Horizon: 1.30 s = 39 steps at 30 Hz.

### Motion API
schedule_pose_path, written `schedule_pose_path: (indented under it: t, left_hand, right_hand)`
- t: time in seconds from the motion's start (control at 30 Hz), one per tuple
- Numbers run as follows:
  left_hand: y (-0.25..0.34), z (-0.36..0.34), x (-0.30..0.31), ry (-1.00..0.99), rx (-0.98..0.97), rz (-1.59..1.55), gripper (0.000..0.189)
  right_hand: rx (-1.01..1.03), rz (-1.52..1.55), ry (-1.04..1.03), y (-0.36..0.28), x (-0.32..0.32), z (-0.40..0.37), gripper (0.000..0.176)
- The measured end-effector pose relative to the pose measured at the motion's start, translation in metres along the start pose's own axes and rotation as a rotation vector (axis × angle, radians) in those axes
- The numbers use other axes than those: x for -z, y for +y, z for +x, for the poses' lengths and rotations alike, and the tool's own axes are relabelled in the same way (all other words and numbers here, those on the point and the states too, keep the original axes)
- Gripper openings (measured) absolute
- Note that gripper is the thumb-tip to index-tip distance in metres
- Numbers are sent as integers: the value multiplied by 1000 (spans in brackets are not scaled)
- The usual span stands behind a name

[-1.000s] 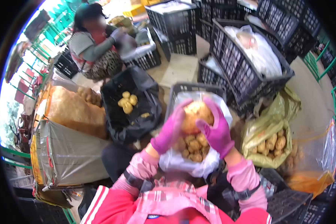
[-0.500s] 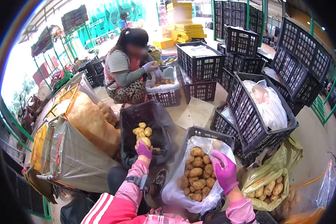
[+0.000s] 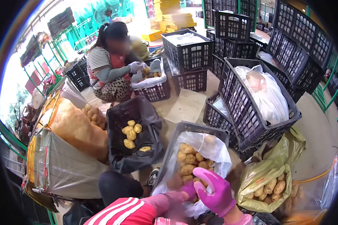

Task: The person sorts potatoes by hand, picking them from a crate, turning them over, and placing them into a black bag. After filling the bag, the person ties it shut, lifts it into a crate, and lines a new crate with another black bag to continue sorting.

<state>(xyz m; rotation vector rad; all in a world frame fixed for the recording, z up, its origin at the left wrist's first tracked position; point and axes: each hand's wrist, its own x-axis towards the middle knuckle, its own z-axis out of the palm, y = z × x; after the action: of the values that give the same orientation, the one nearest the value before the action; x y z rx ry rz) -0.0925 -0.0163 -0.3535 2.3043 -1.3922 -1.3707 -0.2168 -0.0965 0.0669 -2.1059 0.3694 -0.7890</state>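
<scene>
My right hand (image 3: 216, 193), in a magenta glove, is over the right side of a crate lined with white plastic (image 3: 224, 155). Its thumb and fingers are apart, and I see nothing held in it. My left hand (image 3: 190, 189) reaches down among the potatoes (image 3: 187, 170) in that crate; its fingers are mostly hidden behind my right hand and blurred. To the left stands a crate lined with black plastic (image 3: 150, 129), with several pale potatoes (image 3: 129, 135) lying at its bottom.
A co-worker (image 3: 110, 67) in gloves squats behind a white-lined crate (image 3: 152, 92). Stacked black crates (image 3: 251, 108) rise at the right, beside a yellow-green bag of potatoes (image 3: 266, 187). A large orange mesh sack (image 3: 75, 123) stands at the left, and cardboard (image 3: 186, 106) lies on the floor.
My left hand has let go of a potato in the black-lined crate and moved right into the white-lined crate. My right hand has shifted lower and left. The view has turned slightly.
</scene>
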Motion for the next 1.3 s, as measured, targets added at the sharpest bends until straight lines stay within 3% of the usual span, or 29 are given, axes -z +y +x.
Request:
schedule_pose_path:
  t: [0.27, 0.33, 0.53, 0.63, 0.67, 0.73, 0.77, 0.8, 0.83, 0.9, 0.93, 0.97, 1.03, 1.23, 1.3]
  left_hand:
    - [-1, 22, -1, -91, 98, 114, 57]
    - [-1, 23, 0, -109, 99, 116, 58]
    - [17, 22, 24, -139, -40, -42, 62]
    - [46, 6, 84, -163, -260, -366, 63]
    - [61, -12, 117, -191, -349, -498, 64]
    - [103, -76, 197, -223, -486, -639, 65]
    - [139, -130, 246, -151, -475, -519, 70]
    - [159, -165, 275, 18, -493, -219, 75]
    - [171, -190, 292, 161, -513, 75, 79]
    - [169, -211, 301, 497, -785, 205, 88]
    - [168, -216, 302, 586, -849, 117, 90]
    - [166, -220, 302, 690, -902, 30, 93]
    - [164, -227, 307, 481, -874, -501, 95]
    - [151, -233, 324, 186, -829, -742, 91]
    - [147, -234, 324, 249, -885, -746, 84]
  right_hand:
    - [-62, 52, -51, 3, 18, -3, 34]
    - [2, 24, -10, 6, 18, -6, 36]
    - [-67, 75, -12, 12, 28, -11, 32]
    - [-151, 101, -54, 26, 23, -14, 36]
    - [-138, -61, -40, 28, 21, -12, 43]
    - [-194, -337, 3, 45, 13, -16, 64]
    - [-323, -362, 13, 49, 9, -15, 71]
    - [-329, -277, 82, 63, 2, -16, 74]
    - [-468, 135, 100, 74, -6, -15, 78]
    - [-489, 323, 37, 69, -8, 2, 68]
    - [-630, 555, 15, 63, -7, 6, 66]
    - [-629, 702, 50, 40, -2, 12, 67]
    - [-514, 922, 45, 28, -3, 19, 74]
    - [-374, 1046, 53, 19, -14, 25, 73]
    - [-351, 1085, 30, 23, -20, 29, 73]
